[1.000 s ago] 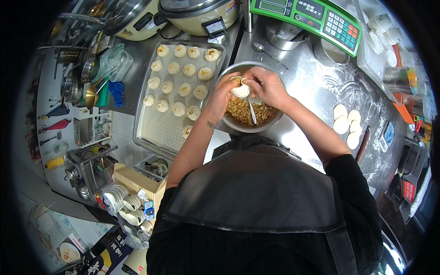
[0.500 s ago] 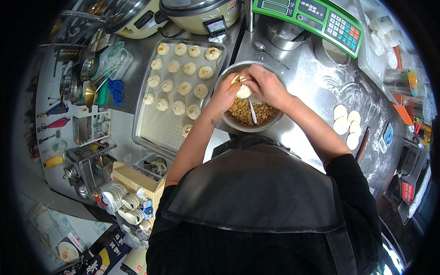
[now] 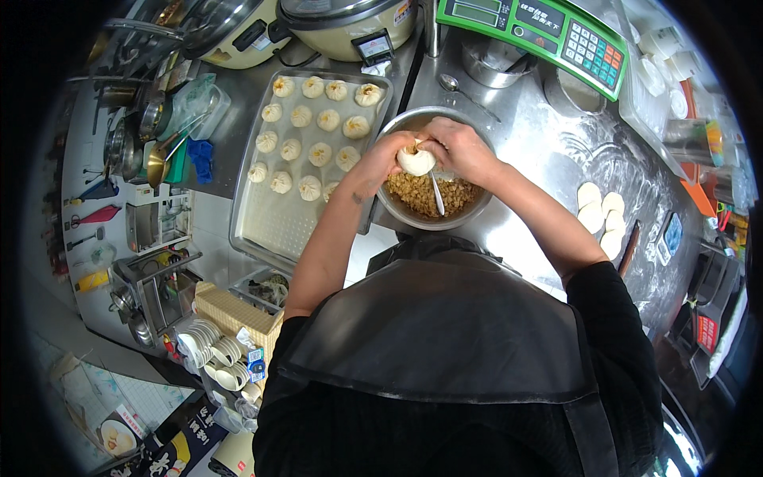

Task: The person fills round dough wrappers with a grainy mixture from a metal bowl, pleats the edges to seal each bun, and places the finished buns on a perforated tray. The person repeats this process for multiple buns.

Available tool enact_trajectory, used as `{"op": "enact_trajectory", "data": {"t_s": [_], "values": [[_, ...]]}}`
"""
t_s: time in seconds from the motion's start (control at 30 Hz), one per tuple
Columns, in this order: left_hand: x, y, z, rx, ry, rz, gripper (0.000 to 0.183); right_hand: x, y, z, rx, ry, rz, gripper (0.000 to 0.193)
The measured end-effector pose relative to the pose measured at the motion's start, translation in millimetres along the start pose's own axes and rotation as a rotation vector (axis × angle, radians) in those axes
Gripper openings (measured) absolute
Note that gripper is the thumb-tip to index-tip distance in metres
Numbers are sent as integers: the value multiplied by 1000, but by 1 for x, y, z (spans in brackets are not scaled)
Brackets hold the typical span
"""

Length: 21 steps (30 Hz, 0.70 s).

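Note:
Above a steel bowl point(image 3: 389, 208) of brown chopped filling point(image 3: 457, 193), both my hands hold one filled bun point(image 3: 416, 164) of white dough. My left hand point(image 3: 385, 161) cups its left side, fingers closed around it. With its fingers pinched at the dough's upper edge, my right hand point(image 3: 459, 148) grips it from the right. Some filling shows at the bun's top opening. A spoon point(image 3: 438, 195) stands in the filling, handle toward me. To the left, rows of pleated buns point(image 3: 319, 154) sit on a perforated metal tray point(image 3: 270, 226).
Flat dough rounds point(image 3: 590, 216) lie on the floured steel counter at right, beside a rolling pin point(image 3: 629, 249). A green scale point(image 3: 548, 36), a steel pot point(image 3: 494, 63) and a loose spoon point(image 3: 469, 95) are beyond the bowl. Two cookers point(image 3: 342, 28) stand behind the tray.
The bun has turned and shifted slightly left between my hands, showing more of its white side. My left forearm has moved a little left, now covering buns at the tray's right edge.

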<state>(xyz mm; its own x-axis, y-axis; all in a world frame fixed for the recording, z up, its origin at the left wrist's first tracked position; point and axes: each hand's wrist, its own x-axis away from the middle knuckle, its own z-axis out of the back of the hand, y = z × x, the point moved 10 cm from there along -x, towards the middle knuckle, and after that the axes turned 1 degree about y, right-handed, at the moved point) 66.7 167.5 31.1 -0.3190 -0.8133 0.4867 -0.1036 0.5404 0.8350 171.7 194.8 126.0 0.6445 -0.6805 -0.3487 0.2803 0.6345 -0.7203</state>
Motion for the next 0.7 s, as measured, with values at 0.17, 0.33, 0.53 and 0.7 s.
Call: {"op": "enact_trajectory", "data": {"t_s": [0.17,0.33,0.53,0.7], "values": [[9,-27,12,303,336,-137,65,7,6,-2,-99,5,-123,16],[5,-35,16,264,467,-236,80,6,1,-9,-16,12,-49,15],[7,-28,7,342,383,-247,85,6,-13,-11,42,-23,90,18],[9,-27,14,286,455,-226,87,-1,-17,-9,50,1,96,18]]}}
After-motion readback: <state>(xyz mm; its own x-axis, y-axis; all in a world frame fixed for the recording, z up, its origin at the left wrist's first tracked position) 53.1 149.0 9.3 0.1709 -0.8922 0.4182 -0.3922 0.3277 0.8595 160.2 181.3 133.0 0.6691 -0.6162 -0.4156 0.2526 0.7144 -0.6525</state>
